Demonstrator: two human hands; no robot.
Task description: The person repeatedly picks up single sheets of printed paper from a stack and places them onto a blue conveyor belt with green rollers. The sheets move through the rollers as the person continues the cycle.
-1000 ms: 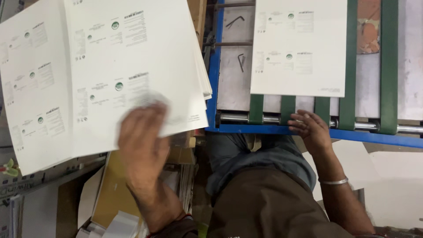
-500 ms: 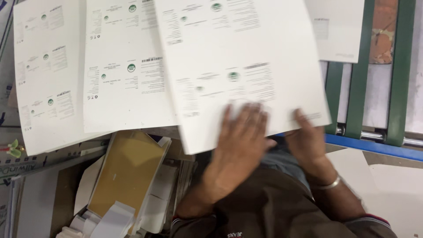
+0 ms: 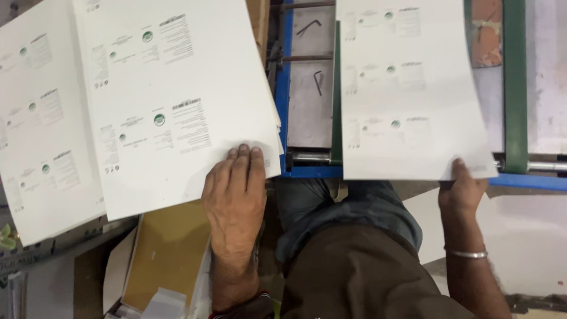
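My left hand [image 3: 235, 192] lies flat, fingers together and stretched out, pressing on the near right corner of the stack of printed white sheets [image 3: 171, 100] on my left; it pinches nothing, only rests its fingertips [image 3: 243, 152] on the top sheet; the stack fans out leftward, a further sheet [image 3: 41, 130] showing beneath it at the far left; under the near edge of the stack lies a brown cardboard piece [image 3: 165, 254]. My right hand [image 3: 462, 189] holds the near right corner of a single printed sheet [image 3: 407, 94], thumb on top and the fingers hidden under the paper, so it pinches the sheet's edge; a metal bangle [image 3: 466, 254] sits on that wrist. This sheet lies on the machine bed to the right, over the blue frame [image 3: 282, 94] and beside a green belt [image 3: 514, 82]; two bent hex keys [image 3: 316, 53] lie on the grey plate between the stack and the sheet.
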